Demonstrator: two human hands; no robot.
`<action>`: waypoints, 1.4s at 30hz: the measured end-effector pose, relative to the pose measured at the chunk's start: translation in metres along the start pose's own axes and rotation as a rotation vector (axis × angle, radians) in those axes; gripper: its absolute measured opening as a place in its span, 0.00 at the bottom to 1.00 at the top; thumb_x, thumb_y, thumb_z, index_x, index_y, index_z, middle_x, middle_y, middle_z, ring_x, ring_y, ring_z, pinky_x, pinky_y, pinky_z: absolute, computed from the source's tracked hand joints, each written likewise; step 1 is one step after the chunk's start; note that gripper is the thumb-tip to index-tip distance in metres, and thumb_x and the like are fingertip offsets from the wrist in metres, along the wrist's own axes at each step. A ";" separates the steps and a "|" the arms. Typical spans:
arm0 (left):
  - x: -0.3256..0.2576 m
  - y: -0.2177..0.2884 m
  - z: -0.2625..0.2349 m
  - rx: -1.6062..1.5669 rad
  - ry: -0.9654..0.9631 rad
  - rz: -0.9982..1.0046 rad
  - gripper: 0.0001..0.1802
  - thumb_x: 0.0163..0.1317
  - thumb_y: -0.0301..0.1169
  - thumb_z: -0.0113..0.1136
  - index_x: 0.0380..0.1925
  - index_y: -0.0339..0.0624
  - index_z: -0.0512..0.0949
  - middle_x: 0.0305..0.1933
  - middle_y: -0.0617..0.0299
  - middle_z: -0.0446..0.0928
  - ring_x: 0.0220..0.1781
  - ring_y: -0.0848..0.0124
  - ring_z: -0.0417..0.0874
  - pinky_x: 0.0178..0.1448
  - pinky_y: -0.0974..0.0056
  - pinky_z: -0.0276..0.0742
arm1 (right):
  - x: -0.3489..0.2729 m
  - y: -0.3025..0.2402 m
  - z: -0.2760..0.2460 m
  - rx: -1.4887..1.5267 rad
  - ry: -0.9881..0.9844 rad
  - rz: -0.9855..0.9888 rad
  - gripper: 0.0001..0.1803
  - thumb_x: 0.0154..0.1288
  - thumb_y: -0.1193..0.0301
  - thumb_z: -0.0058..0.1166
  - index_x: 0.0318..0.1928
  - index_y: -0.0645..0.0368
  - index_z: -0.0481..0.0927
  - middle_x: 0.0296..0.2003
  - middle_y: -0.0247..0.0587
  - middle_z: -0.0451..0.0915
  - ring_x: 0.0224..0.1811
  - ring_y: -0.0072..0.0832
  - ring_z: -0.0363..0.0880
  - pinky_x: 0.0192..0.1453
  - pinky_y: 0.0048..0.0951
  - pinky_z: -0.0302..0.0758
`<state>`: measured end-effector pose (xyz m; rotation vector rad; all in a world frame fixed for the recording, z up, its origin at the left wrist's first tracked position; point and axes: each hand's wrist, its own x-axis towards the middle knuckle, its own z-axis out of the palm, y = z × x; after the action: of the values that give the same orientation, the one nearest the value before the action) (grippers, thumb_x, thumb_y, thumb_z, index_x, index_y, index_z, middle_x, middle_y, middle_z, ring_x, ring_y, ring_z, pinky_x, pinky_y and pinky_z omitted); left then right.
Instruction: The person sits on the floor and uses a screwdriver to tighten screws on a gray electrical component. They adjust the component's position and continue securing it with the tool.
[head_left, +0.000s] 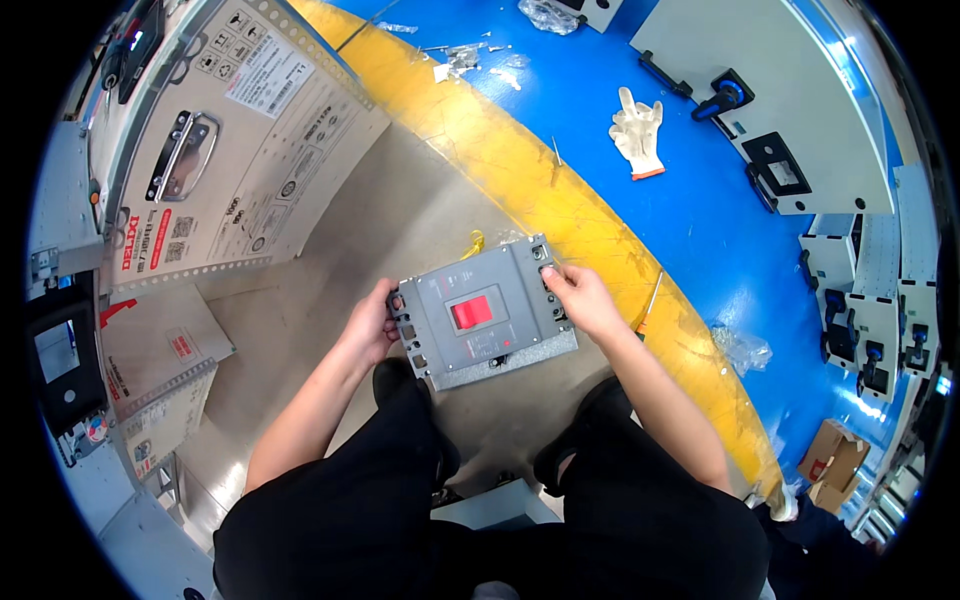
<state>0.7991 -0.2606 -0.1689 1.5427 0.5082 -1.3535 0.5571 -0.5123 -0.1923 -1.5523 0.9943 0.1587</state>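
Between my hands is a grey molded-case circuit breaker (513, 305) with a red toggle (470, 312) in its middle, tilted slightly and held in front of my knees. Along its near edge shows a strip of bare metal plate (515, 367); how the two are joined cannot be made out. My left hand (372, 325) is closed around the breaker's left end, by the terminal openings. At the opposite end my right hand (588, 298) grips the side, thumb on top near the upper right corner. The fingers underneath are hidden.
A large carton (270, 150) with a metal handle stands at left. Beyond a yellow floor stripe (600, 230), the blue floor holds a white glove (638, 135), a screwdriver (651, 305) near the stripe's edge, and plastic wrap (742, 348). Grey cabinets with black handles (728, 95) line the right.
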 end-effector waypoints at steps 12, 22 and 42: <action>0.003 0.009 -0.015 0.206 -0.057 0.011 0.21 0.70 0.50 0.56 0.24 0.50 0.70 0.21 0.76 0.58 0.20 0.79 0.53 0.26 0.69 0.50 | -0.011 0.016 -0.011 0.266 0.009 -0.051 0.20 0.76 0.55 0.57 0.48 0.62 0.79 0.31 0.28 0.75 0.30 0.15 0.66 0.33 0.23 0.65; 0.005 0.035 -0.042 0.196 0.019 0.260 0.18 0.73 0.48 0.56 0.34 0.45 0.76 0.22 0.70 0.67 0.23 0.76 0.67 0.31 0.68 0.63 | -0.059 0.104 -0.027 0.688 0.137 0.207 0.19 0.73 0.67 0.49 0.57 0.68 0.76 0.44 0.45 0.79 0.40 0.30 0.79 0.43 0.30 0.77; -0.182 -0.007 0.145 -0.109 -1.060 0.013 0.32 0.69 0.30 0.50 0.69 0.19 0.62 0.73 0.26 0.65 0.79 0.41 0.65 0.84 0.45 0.58 | -0.234 -0.048 -0.071 0.790 0.084 -0.396 0.14 0.76 0.78 0.53 0.58 0.68 0.79 0.51 0.53 0.87 0.51 0.37 0.88 0.60 0.36 0.84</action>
<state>0.6672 -0.3311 0.0095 0.5678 -0.1008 -1.8515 0.4129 -0.4633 0.0050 -0.9890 0.6662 -0.5257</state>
